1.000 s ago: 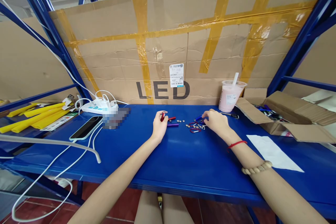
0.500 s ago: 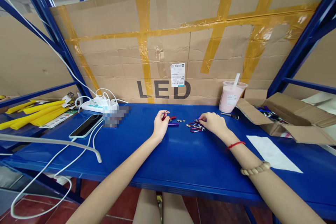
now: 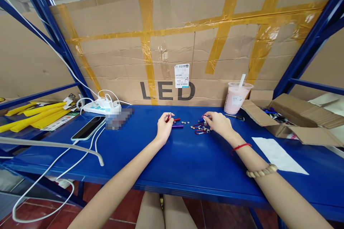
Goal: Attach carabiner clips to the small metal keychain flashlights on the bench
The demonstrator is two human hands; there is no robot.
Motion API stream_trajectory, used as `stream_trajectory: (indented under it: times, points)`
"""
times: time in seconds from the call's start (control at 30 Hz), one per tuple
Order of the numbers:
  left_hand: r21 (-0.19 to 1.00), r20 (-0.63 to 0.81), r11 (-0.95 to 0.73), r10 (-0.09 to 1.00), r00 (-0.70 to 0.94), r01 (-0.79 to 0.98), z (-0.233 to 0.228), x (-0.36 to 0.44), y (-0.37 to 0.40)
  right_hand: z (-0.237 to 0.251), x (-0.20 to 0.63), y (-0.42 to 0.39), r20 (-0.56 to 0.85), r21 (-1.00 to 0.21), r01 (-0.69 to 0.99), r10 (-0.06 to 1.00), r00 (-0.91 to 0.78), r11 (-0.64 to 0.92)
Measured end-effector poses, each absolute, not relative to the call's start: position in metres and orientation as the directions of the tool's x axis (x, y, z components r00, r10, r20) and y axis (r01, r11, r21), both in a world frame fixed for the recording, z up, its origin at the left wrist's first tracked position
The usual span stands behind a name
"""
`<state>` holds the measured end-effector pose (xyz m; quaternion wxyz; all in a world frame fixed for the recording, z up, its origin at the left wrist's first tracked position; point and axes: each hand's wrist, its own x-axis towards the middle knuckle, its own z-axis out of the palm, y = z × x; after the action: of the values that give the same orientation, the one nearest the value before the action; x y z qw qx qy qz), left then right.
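A: Fingers of left hand (image 3: 163, 128)?
B: Pinched on a small red piece (image 3: 167, 117), left of the purple tube (image 3: 177, 126).
A: Right hand (image 3: 219, 123)?
B: Fingertips closed on a carabiner clip (image 3: 204, 117), above the clip pile (image 3: 200, 128), right of that tube.

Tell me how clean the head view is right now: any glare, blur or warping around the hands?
Head view: light is even and the left hand and right hand are sharp. The small parts between them are too tiny to make out. A blurred patch sits beside the power strip. Soft glare lies on the blue table, and the shelf posts lean at the edges.
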<state>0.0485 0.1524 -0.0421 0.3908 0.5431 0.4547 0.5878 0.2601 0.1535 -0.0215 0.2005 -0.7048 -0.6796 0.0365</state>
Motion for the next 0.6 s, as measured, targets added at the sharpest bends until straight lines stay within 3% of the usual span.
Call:
stream_trajectory:
  times: [0.33, 0.47, 0.6]
  points:
    - [0.961, 0.276, -0.277, 0.957, -0.093, -0.008, -0.041, 0.048, 0.152, -0.032, 0.273, 0.164, 0.242, -0.563, 0.818, 0.970, 0.025, 0.119]
    - [0.965, 0.257, -0.260, 0.963, -0.084, -0.022, -0.041, 0.048, 0.152, -0.032, 0.278, 0.169, 0.259, -0.693, 0.709, 0.963, 0.072, 0.133]
    - [0.971, 0.233, -0.234, 0.972, -0.038, -0.042, -0.041, 0.050, 0.151, -0.023, 0.267, 0.164, 0.188, -0.835, 0.538, 0.979, 0.080, 0.116]
